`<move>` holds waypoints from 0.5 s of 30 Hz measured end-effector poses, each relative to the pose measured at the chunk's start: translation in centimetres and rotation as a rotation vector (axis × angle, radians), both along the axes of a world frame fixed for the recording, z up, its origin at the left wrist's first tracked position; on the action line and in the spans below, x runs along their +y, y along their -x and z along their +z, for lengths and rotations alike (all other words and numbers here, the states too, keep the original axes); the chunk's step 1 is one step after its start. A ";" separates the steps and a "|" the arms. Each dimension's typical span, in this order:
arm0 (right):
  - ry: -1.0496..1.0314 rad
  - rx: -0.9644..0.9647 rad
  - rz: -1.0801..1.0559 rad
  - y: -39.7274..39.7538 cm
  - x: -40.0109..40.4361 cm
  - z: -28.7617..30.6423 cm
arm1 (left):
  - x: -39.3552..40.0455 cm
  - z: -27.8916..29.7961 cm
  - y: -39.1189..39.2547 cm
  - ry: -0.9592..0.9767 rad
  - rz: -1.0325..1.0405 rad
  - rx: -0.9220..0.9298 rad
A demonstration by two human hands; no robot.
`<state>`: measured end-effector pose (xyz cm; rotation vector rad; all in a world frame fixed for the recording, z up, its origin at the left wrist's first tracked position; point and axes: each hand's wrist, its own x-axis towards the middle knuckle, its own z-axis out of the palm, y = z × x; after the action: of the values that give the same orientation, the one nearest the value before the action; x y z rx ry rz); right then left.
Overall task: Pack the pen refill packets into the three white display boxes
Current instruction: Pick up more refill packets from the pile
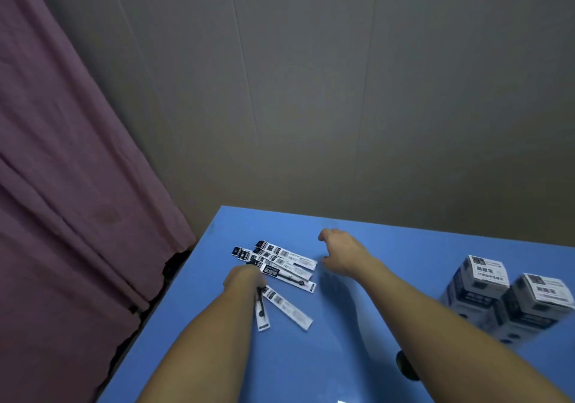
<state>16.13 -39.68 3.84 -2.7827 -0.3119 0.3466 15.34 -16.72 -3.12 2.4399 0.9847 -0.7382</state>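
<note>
Packets (pixel 281 261) fanned, long axes rightward | left hand (pixel 244 278) grips two | right hand (pixel 342 254) loosely curled, empty

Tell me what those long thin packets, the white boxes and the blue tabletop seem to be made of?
The refill packets look like thin printed plastic film, going by their flat shape and faint sheen, though paper cannot be ruled out. The display boxes look like matte printed cardboard, with sharp folded edges. The table shows a smooth, uniform blue top, perhaps laminate or a plastic sheet; the picture leaves it open.
</note>
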 end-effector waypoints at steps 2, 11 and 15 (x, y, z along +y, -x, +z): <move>0.002 0.007 0.003 -0.1 0.4 0.1 | 0.2 -1.1 -0.8 -0.064 -0.148 0.091; -0.027 0.012 0.054 0.5 3.0 0.5 | -1.4 2.9 1.4 0.065 -0.067 -0.080; -0.024 0.017 0.057 0.7 3.0 0.5 | 0.2 2.2 0.6 0.203 0.209 -0.273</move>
<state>15.43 -36.72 4.39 -2.7499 -0.3899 0.3767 14.79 -16.47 -0.88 2.1518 0.9842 -0.3999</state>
